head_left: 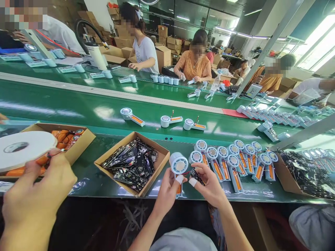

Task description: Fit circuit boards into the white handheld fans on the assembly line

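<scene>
The left hand (166, 191) grips a pale blue round-headed unit (179, 164) above the front edge of the bench (87, 181); the right (210, 183) pinches a black circuit board (197, 177). The unit looks light, stiff and smooth, best held by its body; the board seems fragile, so take its edges. Its markings are too small to read.

Seen from this side of the counter (90, 188), the left hand (167, 190) hides part of a pale round-headed unit's handle (179, 190), while fingers of the right hand (210, 183) cover part of a black board (198, 176). At left, a co-worker's forearm (28, 230) and a white roll (39, 139) run out of view, the roll masking part of a box of orange cells (82, 141). Across the line, lettering on pale handles (96, 75) is too small to read.
</scene>
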The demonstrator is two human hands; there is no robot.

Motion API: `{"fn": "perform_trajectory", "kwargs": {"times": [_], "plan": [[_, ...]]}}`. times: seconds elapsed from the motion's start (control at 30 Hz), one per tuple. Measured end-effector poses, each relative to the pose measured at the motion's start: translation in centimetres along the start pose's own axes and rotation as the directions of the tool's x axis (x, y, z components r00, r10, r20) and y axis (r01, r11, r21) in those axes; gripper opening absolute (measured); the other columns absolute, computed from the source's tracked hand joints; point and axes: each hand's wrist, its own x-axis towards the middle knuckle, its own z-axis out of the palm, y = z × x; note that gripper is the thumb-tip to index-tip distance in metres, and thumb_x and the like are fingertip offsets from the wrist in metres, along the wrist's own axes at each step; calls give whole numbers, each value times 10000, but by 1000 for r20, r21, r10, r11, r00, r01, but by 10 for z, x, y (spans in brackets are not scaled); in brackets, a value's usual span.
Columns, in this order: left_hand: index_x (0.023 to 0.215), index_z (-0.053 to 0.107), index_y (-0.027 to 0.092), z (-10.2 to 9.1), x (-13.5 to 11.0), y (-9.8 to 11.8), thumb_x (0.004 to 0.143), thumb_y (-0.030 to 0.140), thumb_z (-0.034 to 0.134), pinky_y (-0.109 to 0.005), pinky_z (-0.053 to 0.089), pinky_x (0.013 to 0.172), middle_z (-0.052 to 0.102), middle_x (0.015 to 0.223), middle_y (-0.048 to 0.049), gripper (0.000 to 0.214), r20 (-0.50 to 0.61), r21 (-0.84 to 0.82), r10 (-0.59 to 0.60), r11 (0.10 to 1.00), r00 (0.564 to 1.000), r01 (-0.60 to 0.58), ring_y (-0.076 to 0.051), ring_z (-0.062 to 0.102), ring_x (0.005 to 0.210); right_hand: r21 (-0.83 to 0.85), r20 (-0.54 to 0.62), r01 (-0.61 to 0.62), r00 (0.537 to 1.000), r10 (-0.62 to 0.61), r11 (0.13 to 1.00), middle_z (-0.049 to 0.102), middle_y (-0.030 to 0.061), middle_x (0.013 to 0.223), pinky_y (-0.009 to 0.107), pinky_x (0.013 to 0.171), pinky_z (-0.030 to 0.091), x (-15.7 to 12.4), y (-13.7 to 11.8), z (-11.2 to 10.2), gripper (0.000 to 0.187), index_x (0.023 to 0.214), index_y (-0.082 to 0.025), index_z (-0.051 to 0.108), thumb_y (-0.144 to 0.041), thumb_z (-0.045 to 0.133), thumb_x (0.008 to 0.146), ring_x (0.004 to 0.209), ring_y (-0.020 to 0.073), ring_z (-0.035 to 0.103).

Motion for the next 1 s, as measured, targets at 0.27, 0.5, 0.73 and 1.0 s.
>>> {"fn": "perform_trajectory", "kwargs": {"times": [0.27,0.5,0.73,1.0], "plan": [[1137,547,202,-5,-1,10,927,422,532,-296,499,774,652,942,-28,305,-67,233,37,972,997,-21,-191,627,837,-723,251,258,962,-105,641,693,46,760,257,540,362,-3,-24,-1,159,909,-215,641,-154,499,944,611,180,630],[1097,600,187,-8,-3,17,897,360,526,-321,520,831,686,953,-31,274,70,88,-67,994,995,60,-216,652,907,-239,423,147,905,-33,960,597,-25,588,224,531,339,-5,-24,5,322,662,-204,551,-328,548,959,536,116,526],[1221,558,205,-4,-13,15,850,277,612,-372,480,998,669,1192,-81,382,251,-85,-38,994,967,61,-242,622,1123,214,310,-211,941,138,954,374,-70,437,224,455,249,-9,3,22,623,564,-220,387,-718,424,937,418,71,289],[1177,568,203,10,-13,10,938,419,532,-339,505,924,681,1028,-67,324,96,132,34,990,995,-47,-218,641,993,172,87,-143,988,130,975,339,-73,469,232,452,241,-21,-1,23,574,616,-232,351,-686,407,963,454,82,262]]}}
